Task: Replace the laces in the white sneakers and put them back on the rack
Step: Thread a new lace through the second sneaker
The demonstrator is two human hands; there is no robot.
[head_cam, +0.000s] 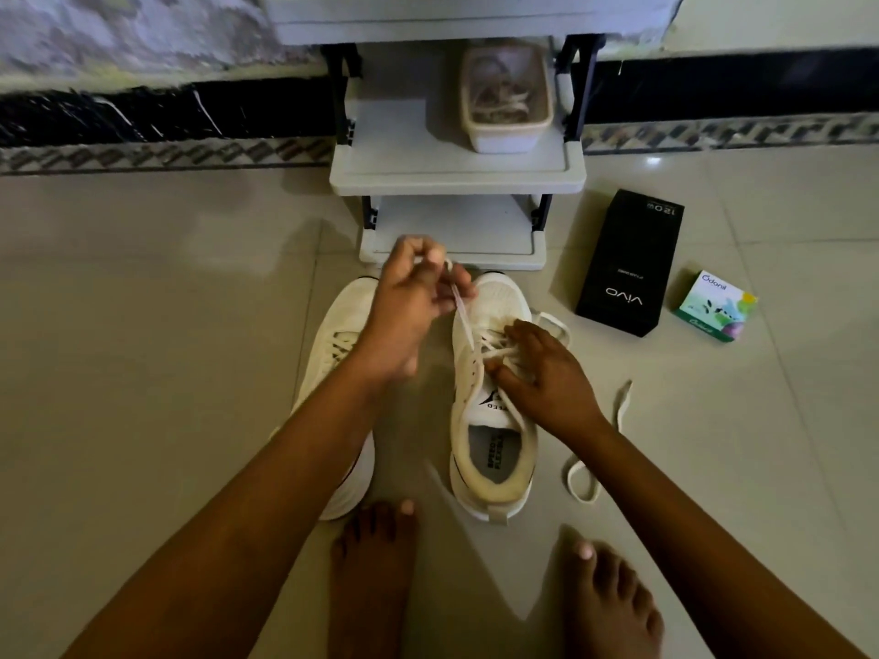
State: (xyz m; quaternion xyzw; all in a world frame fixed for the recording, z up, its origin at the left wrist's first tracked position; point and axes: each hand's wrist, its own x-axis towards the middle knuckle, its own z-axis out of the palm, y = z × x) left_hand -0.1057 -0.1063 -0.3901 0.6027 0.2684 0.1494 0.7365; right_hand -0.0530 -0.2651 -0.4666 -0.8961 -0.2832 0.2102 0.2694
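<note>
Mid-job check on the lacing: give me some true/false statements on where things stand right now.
1. The left hand pinches a lace rising from one sneaker. True.
2. Both sneakers are back on the rack. False: both stand on the floor in front of it.
3. A loose lace lies on the floor beside that sneaker. True.
4. The container on the rack is empty. False: it holds laces.
</note>
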